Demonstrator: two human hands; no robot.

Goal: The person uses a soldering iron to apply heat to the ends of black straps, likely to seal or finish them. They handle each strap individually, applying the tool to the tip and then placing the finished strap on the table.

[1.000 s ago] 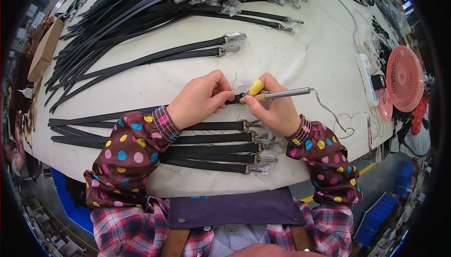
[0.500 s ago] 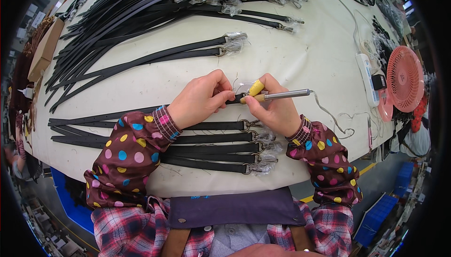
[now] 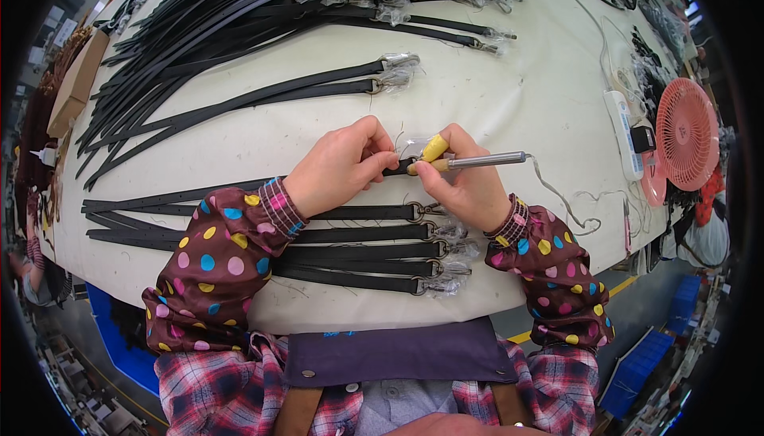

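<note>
My left hand (image 3: 344, 164) pinches the end of a black strap (image 3: 239, 191) on the white bench (image 3: 509, 93). My right hand (image 3: 461, 185) is closed around a yellow-handled soldering tool (image 3: 469, 161), its tip at that strap end. Finished straps (image 3: 358, 257) lie just below my hands; a pink fan (image 3: 686, 135) stands far right.

My hands are bare. Over each forearm I wear a brown sleeve cover (image 3: 215, 265) dotted pink, yellow, blue and white, with a striped knit cuff (image 3: 274, 207) at the wrist. Under them is a red plaid shirt (image 3: 215, 392), and a purple apron (image 3: 398, 352) with brown straps (image 3: 298, 412).
</note>
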